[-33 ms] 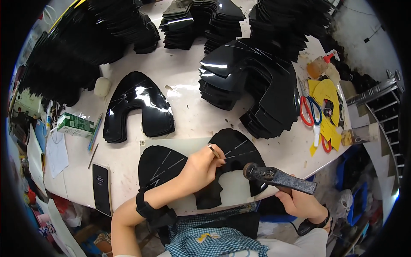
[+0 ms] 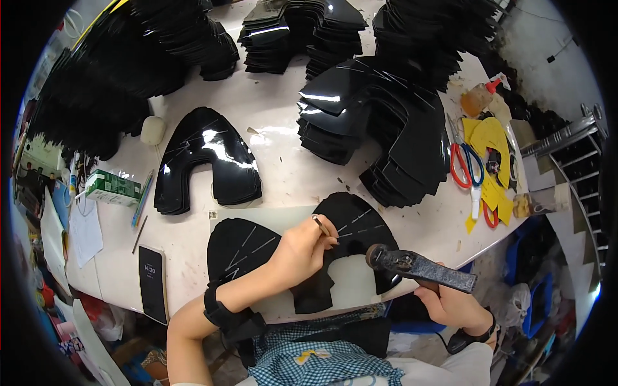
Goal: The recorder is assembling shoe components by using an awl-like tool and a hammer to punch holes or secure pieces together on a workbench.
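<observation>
A flat black U-shaped leather piece (image 2: 244, 248) with thin silver marking lines lies on a pale cutting board (image 2: 347, 283) at the table's near edge. My left hand (image 2: 302, 248) rests on this piece and pinches a thin metal punch (image 2: 320, 224) upright on it. My right hand (image 2: 450, 302) grips the handle of a dark metal hammer (image 2: 418, 267), its head hovering just right of the punch, above the piece's right lobe.
A stack of glossy black U-shaped pieces (image 2: 206, 161) lies left of centre, with bigger stacks (image 2: 380, 135) behind and right. Red and blue scissors (image 2: 465, 164), yellow patterns (image 2: 489, 138), a glue bottle (image 2: 479, 96), a phone (image 2: 152, 283) and a green box (image 2: 112, 188) sit around.
</observation>
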